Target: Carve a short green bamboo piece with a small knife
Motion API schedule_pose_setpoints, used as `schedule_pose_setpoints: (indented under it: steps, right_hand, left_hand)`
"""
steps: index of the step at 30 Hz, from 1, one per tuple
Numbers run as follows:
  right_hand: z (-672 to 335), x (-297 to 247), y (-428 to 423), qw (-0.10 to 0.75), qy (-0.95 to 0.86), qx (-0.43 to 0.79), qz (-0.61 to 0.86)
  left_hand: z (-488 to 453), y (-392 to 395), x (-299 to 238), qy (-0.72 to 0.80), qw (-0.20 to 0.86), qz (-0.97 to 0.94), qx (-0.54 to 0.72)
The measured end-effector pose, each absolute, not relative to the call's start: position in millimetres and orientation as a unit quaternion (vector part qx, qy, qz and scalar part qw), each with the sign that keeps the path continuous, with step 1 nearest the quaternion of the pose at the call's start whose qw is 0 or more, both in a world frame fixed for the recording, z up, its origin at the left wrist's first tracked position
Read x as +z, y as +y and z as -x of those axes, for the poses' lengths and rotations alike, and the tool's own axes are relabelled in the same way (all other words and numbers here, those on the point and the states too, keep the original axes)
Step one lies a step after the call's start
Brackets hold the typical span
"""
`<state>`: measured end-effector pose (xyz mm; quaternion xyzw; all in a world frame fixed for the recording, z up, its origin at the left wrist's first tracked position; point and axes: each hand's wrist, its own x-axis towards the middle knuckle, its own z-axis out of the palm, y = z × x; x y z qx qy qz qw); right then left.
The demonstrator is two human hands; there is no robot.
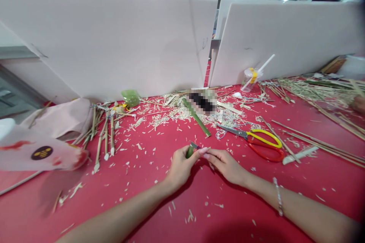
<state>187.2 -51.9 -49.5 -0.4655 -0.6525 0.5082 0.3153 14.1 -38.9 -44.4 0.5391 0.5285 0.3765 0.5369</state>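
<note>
My left hand (179,168) grips a short green bamboo piece (189,152) between its fingers and thumb. My right hand (226,166) meets it from the right, its fingertips pinching a small dark metal blade (195,146) that rests against the top of the bamboo. The blade is thin and partly hidden by my fingers. Yellow-and-red handled scissors (264,144) lie to the right of my hands, and a long green bamboo strip (196,117) lies just beyond them. Pale shavings (159,121) are scattered across the red tabletop (228,205).
Bundled bamboo sticks (105,133) lie left, beside a pink cloth (57,119) and a white-and-pink sheet with a dark oval mark (37,150). Long sticks (322,146) lie right. A plastic cup with straw (249,79) stands against white partitions (114,41). Another person's hand (358,103) shows at the right edge.
</note>
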Motion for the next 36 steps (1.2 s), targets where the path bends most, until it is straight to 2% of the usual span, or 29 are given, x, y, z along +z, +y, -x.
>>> schedule_pose_setpoints:
  steps: [7, 22, 36]
  right_hand:
    - [-189.2, -45.0, -48.0, 0.298, -0.644, 0.56, 0.427]
    - [-196.8, -40.7, -43.0, 0.229, -0.677, 0.578, 0.393]
    - [-196.4, -42.8, -46.2, 0.249, -0.704, 0.508, 0.431]
  left_hand:
    - [-13.4, -40.0, -41.8, 0.524, 0.533, -0.551, 0.371]
    - [-11.6, -40.6, -43.1, 0.466, 0.565, -0.549, 0.403]
    - [-10.9, -39.9, -45.1, 0.481, 0.576, -0.544, 0.376]
